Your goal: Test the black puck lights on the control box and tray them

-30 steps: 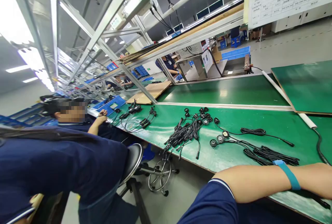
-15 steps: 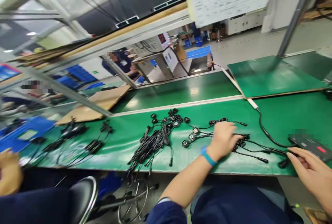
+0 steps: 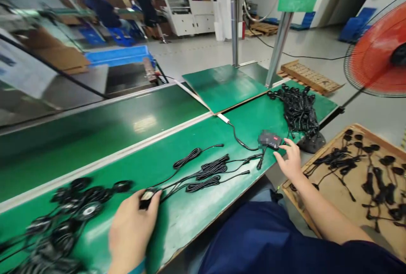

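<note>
My left hand (image 3: 131, 223), with a blue wristband, pinches a small round black piece (image 3: 146, 197) with a pale face over the green table (image 3: 196, 219). Black cables run from it to several coiled bundles (image 3: 214, 168) at the middle of the table. My right hand (image 3: 290, 160) has its thumb and fingers spread beside the black box (image 3: 269, 139) with a red mark, near the table's front edge. A dark cable joins the box to a white plug (image 3: 223, 118).
Tangled black cables with round ends (image 3: 63, 231) lie at the left. A cable heap (image 3: 300, 109) is at the far right end. A wooden tray (image 3: 333, 181) with cables and a red fan (image 3: 380, 54) stand right. People are in the background.
The view has turned right, bringing the fan and tray into sight. My left hand has moved from the coiled cables to the round piece and closed on it. My right hand remains beside the box.
</note>
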Available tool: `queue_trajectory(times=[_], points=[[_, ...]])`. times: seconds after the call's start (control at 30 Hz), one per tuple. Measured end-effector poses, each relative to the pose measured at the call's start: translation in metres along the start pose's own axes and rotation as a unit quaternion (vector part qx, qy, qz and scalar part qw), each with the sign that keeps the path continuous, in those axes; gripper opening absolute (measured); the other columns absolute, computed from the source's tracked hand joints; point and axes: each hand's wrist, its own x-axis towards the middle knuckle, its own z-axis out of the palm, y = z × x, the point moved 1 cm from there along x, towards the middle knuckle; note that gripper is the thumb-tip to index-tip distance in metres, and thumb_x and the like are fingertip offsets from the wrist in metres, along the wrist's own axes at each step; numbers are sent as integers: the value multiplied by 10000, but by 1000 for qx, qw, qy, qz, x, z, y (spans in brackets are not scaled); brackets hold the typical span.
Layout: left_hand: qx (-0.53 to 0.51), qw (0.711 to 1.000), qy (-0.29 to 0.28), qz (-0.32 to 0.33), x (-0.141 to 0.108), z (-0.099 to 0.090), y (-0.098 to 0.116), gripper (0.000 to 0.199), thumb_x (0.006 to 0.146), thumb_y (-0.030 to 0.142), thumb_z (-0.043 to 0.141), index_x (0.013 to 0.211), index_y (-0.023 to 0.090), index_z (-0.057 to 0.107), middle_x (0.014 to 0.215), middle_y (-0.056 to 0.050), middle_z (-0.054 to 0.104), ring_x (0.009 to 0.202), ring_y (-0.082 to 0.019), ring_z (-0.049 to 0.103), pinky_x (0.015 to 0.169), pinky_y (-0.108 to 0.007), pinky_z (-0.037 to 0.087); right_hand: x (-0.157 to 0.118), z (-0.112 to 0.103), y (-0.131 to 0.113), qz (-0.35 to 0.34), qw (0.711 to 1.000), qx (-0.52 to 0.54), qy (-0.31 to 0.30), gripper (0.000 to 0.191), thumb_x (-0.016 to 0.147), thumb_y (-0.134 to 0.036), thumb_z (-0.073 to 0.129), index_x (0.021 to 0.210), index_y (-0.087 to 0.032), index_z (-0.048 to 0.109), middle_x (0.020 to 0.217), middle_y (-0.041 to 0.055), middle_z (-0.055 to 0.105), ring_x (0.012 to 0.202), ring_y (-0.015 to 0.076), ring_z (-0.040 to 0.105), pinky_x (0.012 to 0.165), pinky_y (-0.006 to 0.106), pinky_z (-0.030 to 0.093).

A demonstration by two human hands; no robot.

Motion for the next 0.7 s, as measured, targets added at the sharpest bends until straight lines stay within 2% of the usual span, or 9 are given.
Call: queue_trajectory(times=[0.13,0.23,0.37,0.5,0.7], points=[[-5,999,-37,-29,4,1,-3,510,876,699,412,978,243,617,956,-110,698,960,-358,677,851,-477,570,-8,3,5,3,999,-24,-44,314,943,-423,606,1186,-227,643,1523,163,451,1354,365,476,1106,594,407],[-3,999,-39,-37,4,2,-4,535,874,705,416,1008,230,624,983,-120,707,972,-360,679,844,-474,568,-11,8,5,-3,997,-39,-62,327,972,-399,554,1246,-233,619,1547,161,426,1375,362,456,1102,595,399],[7,998,-31,-51,0,0,0,544,887,670,448,1077,199,642,1037,-140,725,984,-342,685,822,-425,560,-9,10,9,-23,998,-45,-49,306,969,-370,539,1230,-234,622,1518,150,478,1389,346,458,1121,590,391],[-26,999,-22,-32,-5,-2,5,481,918,586,503,1135,177,632,1079,-140,727,987,-303,684,882,-397,540,-4,14,19,-53,998,-29,-30,321,928,-432,590,1166,-222,638,1531,147,479,1415,349,443,1156,571,365],[-47,998,-11,-49,-6,-1,4,403,926,519,575,1155,190,621,1086,-122,720,1005,-295,677,919,-405,531,-6,27,27,-39,998,-42,-16,346,971,-460,512,1191,-216,618,1535,175,482,1462,346,410,1197,498,317]])
